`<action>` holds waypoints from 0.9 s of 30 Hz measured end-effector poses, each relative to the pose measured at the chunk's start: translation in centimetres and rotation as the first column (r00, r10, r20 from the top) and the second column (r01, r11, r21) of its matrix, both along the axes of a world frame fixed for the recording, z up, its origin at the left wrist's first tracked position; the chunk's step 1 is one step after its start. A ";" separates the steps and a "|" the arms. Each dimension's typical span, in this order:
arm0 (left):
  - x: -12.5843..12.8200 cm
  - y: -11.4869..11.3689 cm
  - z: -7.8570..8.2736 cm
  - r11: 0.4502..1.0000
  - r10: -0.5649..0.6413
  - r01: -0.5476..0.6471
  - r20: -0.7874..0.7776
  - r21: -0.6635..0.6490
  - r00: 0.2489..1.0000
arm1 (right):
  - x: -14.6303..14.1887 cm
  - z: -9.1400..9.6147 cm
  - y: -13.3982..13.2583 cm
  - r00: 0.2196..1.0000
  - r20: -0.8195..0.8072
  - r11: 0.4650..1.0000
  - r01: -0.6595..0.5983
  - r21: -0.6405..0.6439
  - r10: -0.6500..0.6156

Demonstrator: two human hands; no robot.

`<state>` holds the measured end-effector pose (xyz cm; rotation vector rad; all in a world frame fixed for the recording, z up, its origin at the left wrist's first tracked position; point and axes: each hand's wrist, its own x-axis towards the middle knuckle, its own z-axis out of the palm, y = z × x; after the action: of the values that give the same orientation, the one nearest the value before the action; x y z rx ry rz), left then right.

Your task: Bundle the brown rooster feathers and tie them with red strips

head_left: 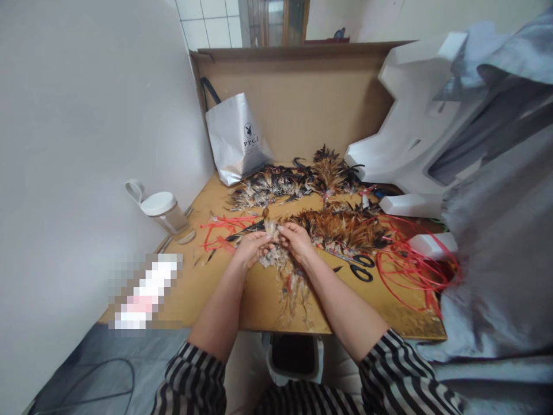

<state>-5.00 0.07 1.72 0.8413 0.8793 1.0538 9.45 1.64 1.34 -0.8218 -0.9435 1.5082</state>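
Observation:
At the middle of the wooden table (207, 300), my left hand (254, 246) and my right hand (295, 237) meet at a small tuft of pale feathers (271, 227). The fingers of both hands are closed on it, thumbs near each other. Below them lies a loose heap of pale, fluffy feathers (294, 285), partly covered by my right forearm. Brown and black feather bunches (345, 227) lie in a row just beyond my right hand. To the right of that hand rests a pair of black-handled scissors (362, 267).
Red plastic strips (216, 230) lie at the left, and a tangle of red cord (406, 271) at the right. Darker feathers (276, 183) line the back near a silver bag (233, 138). A lidded cup (166, 213) stands by the left wall. White foam (415, 127) leans at the right.

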 end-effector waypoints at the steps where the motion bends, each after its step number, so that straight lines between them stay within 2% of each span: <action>1: 0.0 0.0 0.0 1.000 0.002 -0.002 0.001 0.000 1.000 | 0.0 0.0 0.0 1.000 -0.010 1.000 -0.005 -0.004 0.005; 5: 0.0 0.0 -0.1 1.000 -0.004 0.004 0.013 -0.001 1.000 | 0.0 0.1 -0.1 1.000 0.013 1.000 0.004 0.003 -0.004; 16: 0.0 0.2 -0.4 1.000 0.008 -0.008 0.006 0.007 1.000 | -0.3 -0.2 -0.2 0.953 0.255 0.976 0.121 0.181 -0.165; 21: 0.2 0.0 -0.3 0.999 0.023 -0.022 -0.043 0.032 0.999 | -0.3 -0.3 -0.2 0.892 0.358 0.936 0.166 0.309 -0.276; 27: 0.5 0.0 -0.4 0.999 0.013 -0.006 -0.146 0.053 0.989 | -0.5 -0.6 -0.3 0.860 0.404 0.919 0.167 0.356 -0.313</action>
<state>-4.49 0.07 1.28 0.9682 0.9833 1.0367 8.91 1.34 0.77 -1.0399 -1.3281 0.9248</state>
